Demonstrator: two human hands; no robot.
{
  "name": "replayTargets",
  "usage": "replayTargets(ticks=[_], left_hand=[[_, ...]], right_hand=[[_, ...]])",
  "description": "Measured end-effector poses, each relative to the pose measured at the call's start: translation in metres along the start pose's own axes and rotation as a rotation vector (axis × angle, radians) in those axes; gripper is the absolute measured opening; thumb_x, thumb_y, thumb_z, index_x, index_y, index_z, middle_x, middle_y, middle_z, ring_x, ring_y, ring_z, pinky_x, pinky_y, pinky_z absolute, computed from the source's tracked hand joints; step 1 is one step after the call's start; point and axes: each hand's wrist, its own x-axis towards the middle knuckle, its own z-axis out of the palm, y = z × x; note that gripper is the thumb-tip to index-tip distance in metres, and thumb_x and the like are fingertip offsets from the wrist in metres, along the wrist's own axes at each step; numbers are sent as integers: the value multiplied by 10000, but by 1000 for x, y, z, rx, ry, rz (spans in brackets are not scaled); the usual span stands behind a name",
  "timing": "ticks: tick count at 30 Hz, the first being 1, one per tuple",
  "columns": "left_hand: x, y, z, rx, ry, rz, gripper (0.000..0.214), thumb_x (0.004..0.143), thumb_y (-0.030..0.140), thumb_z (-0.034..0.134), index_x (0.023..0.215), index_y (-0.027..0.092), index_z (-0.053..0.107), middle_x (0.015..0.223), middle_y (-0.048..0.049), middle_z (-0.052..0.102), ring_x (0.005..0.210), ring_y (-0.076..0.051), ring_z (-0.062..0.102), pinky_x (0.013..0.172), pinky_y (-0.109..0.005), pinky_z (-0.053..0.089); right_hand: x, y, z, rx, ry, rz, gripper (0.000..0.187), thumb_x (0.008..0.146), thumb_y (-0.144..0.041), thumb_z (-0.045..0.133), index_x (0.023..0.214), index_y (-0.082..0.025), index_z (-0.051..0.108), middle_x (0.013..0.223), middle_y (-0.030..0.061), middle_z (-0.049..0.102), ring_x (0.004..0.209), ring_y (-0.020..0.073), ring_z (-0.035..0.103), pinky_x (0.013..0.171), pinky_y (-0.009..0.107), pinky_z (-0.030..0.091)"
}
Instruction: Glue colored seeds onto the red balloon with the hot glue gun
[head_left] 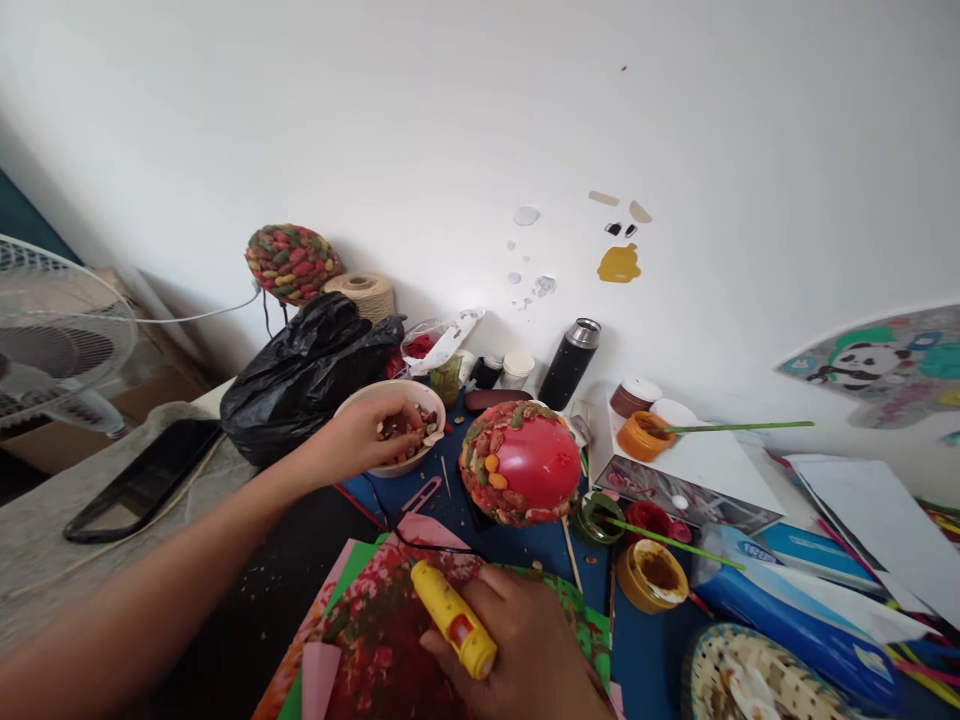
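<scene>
My left hand (386,430) reaches into a pale bowl (351,412) of small brown shell-like pieces (431,425). Its fingers are curled down among them, and whatever they pinch is too small to make out. In the foreground, my right hand (517,635) is closed around a yellow glue gun (454,620), held above paint-stained paper (375,630). Between and beyond both hands rests a glossy red balloon (536,455). Painted red, green and orange pieces (491,470) cover its left side and lower edge; its right upper part is bare.
Open paint jars, one green (596,518) and one ochre (651,575), stand right of the balloon. A black flask (571,365) leans near the wall. At left are a black plastic bag (292,370), a phone (142,480), a fan (56,330) and a fully covered ball (292,262).
</scene>
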Motion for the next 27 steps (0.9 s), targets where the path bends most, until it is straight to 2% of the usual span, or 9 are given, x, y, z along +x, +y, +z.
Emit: replayTargets(ticks=[3,6,8,11,18,23,25,27], left_hand=[[-16,10,-1,-274,31,-103,357,948,567,794,1003,216,756,1013,-57,800,918,-232,736,825,-320,582],[-22,18,0,-556,36,-181,405,880,567,888,984,203,743,1045,-82,820,944,-243,762,838,-333,605],[-23,22,3,-702,58,-226,418,833,536,946,952,195,736,1034,-86,829,912,-229,766,814,-314,599],[-26,28,11,-868,119,-268,424,785,499,989,914,183,738,908,-63,810,776,-187,731,734,-279,571],[-44,47,38,-987,180,-269,396,773,482,995,902,186,767,788,-23,744,668,-157,648,658,-270,544],[-45,46,58,-1037,183,-276,429,746,515,1018,891,190,777,730,-8,729,653,-147,644,637,-245,518],[-48,45,63,-1060,174,-282,421,749,505,1022,893,192,780,727,-5,731,650,-143,647,630,-236,511],[-52,43,65,-1068,147,-286,414,746,489,1027,887,190,779,750,-12,742,651,-143,652,625,-235,511]], right_hand=[[-1,0,-1,50,5,6,591,1155,-683,414,870,-253,703,770,12,760,610,186,725,565,349,349],[0,-1,-5,84,12,13,627,1170,-681,374,892,-248,733,768,15,746,621,192,728,569,345,381],[2,-2,-9,98,21,15,638,1176,-674,369,893,-241,742,758,20,741,618,192,725,565,339,402],[5,-3,-14,134,54,20,631,1183,-666,370,937,-238,762,761,20,752,621,186,728,566,324,424],[5,-3,-26,267,197,73,606,1182,-620,446,755,-239,645,648,-2,629,542,151,617,526,282,398],[3,-2,-33,468,275,207,491,1151,-564,571,827,-233,735,706,14,662,603,181,665,575,287,480],[2,-1,-32,493,305,303,523,1133,-597,590,792,-231,743,702,16,654,615,185,656,599,294,488],[1,0,-29,549,331,401,560,1103,-638,617,740,-229,734,655,8,625,572,176,606,558,287,477]])
